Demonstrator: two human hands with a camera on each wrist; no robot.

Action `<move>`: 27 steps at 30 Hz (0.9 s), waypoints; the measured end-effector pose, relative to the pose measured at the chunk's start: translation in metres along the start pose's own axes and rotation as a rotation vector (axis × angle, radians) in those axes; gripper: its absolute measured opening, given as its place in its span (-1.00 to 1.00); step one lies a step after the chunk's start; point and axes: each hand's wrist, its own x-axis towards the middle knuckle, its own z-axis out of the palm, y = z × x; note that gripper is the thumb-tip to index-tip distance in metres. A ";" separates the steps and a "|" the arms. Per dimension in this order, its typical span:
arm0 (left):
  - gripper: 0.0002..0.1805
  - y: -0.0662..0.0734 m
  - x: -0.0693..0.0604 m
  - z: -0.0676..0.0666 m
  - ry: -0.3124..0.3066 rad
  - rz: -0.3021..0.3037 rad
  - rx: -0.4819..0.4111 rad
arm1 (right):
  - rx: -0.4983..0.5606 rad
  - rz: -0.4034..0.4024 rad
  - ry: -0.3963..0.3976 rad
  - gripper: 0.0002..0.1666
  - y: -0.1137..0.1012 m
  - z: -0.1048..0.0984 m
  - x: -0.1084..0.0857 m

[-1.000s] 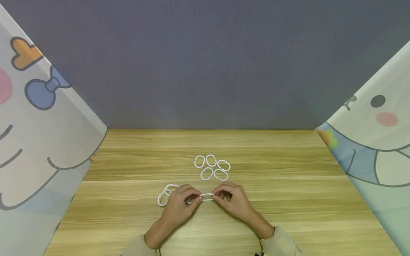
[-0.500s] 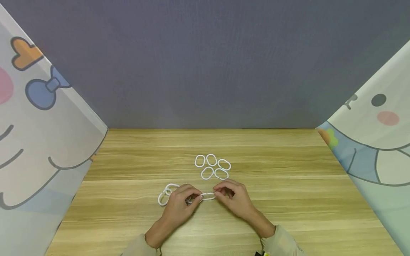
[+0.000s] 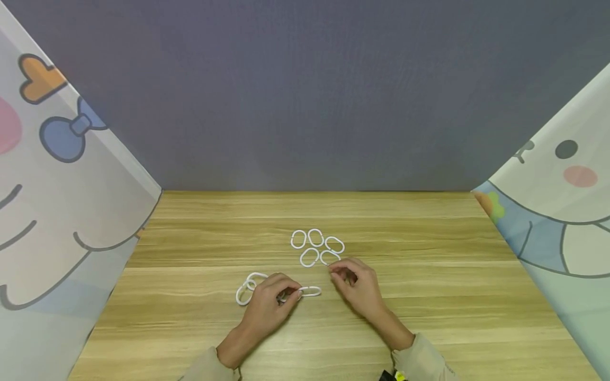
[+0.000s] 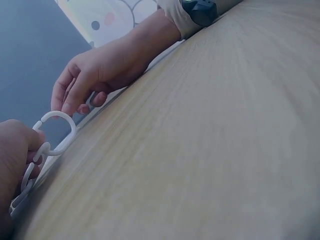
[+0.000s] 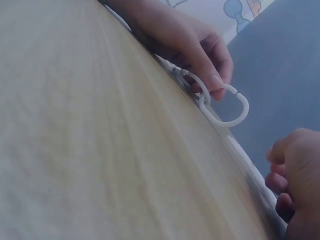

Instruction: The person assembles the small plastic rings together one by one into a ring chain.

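Thumb and fingertips of my left hand (image 3: 270, 304) pinch a white oval ring (image 3: 312, 291) that sticks out to the right. In the right wrist view this ring (image 5: 244, 111) has a small gap and hooks through another white ring (image 5: 196, 78). More joined white rings (image 3: 241, 296) lie left of that hand, partly hidden by it. My right hand (image 3: 360, 288), its fingers loosely bent, holds nothing visible. Its fingertips are close to the lower right ring (image 3: 330, 257) of a loose group on the table.
The other loose white rings (image 3: 309, 257) lie together on the wooden table (image 3: 190, 233), beyond the hands. A grey panel (image 3: 305, 106) rises at the table's far edge, and cartoon-printed panels (image 3: 109, 196) flank both sides.
My right hand has let go of the ring's right end and moved right and slightly away, towards the loose rings. My left hand keeps its pinch in nearly the same place.
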 end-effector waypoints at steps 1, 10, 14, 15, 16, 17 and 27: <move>-0.83 0.000 0.000 0.000 0.003 0.006 -0.002 | -0.010 0.012 0.003 -0.61 0.000 -0.001 0.000; -0.83 0.000 0.000 0.001 0.008 0.009 0.013 | -0.149 0.076 -0.012 -0.58 0.001 -0.002 -0.001; -0.85 0.000 0.000 0.001 -0.001 -0.007 0.008 | -0.194 0.071 -0.041 -0.59 0.000 -0.002 -0.001; -0.86 0.000 0.000 0.001 -0.004 -0.011 0.005 | -0.197 0.070 -0.050 -0.60 0.000 -0.002 -0.001; -0.86 0.000 0.000 0.001 -0.007 -0.014 0.003 | -0.200 0.067 -0.057 -0.61 0.000 -0.002 -0.001; -0.87 0.000 0.000 0.001 -0.008 -0.016 0.002 | -0.196 0.063 -0.064 -0.61 0.000 -0.002 -0.001; -0.83 0.001 0.000 0.001 -0.006 -0.022 0.004 | -0.110 0.082 -0.047 -0.52 0.003 -0.004 -0.001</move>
